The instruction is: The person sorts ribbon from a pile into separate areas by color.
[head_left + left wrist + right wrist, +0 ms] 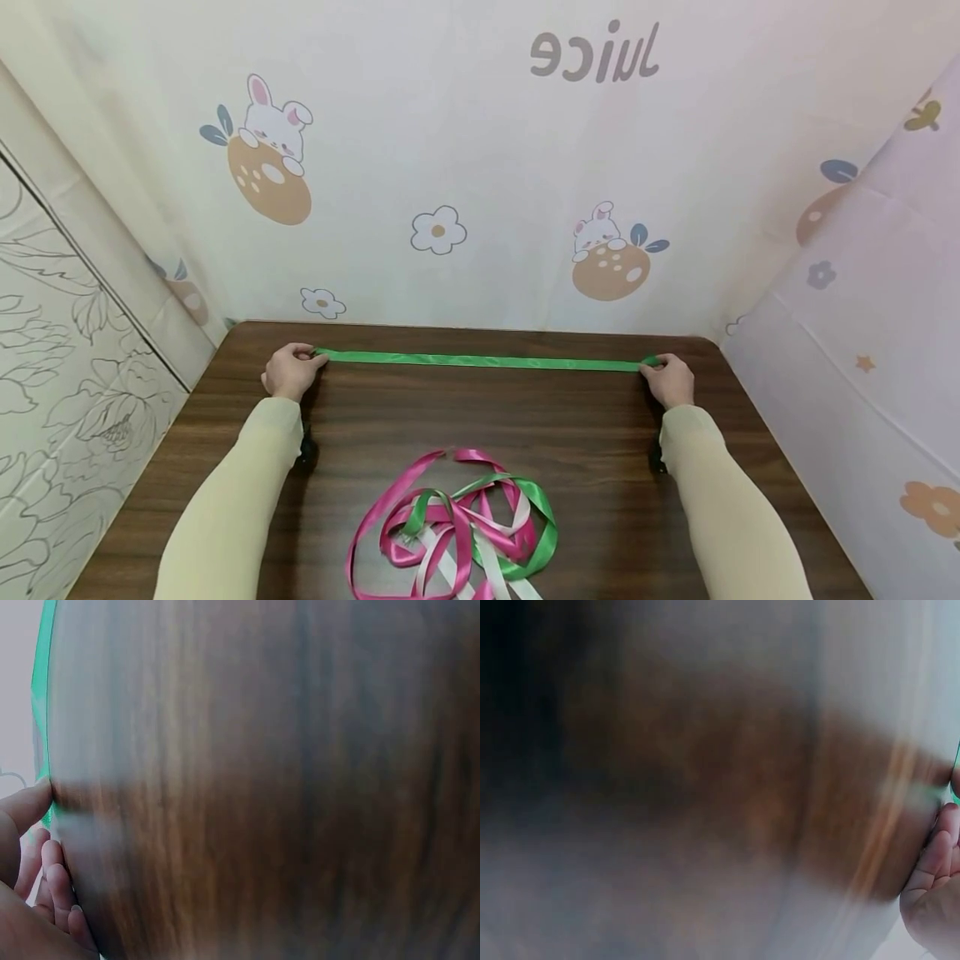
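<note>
In the head view, the left hand [291,372] and right hand [670,382] pinch opposite ends of a straight green satin ribbon [483,362] along the wood-grain table's [480,417] far side; tangled ribbons [462,542] lie near centre. The left wrist view shows thumb meeting ribbon; the right's grip is mostly cropped.

Head view forward-down; wrist views close; all seemingly share tabletop [480,412].

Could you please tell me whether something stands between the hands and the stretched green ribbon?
Nothing visible: the left hand and right hand pinch the green ribbon directly, one at each end. The tangled ribbons lie apart, lower in the head view.
</note>
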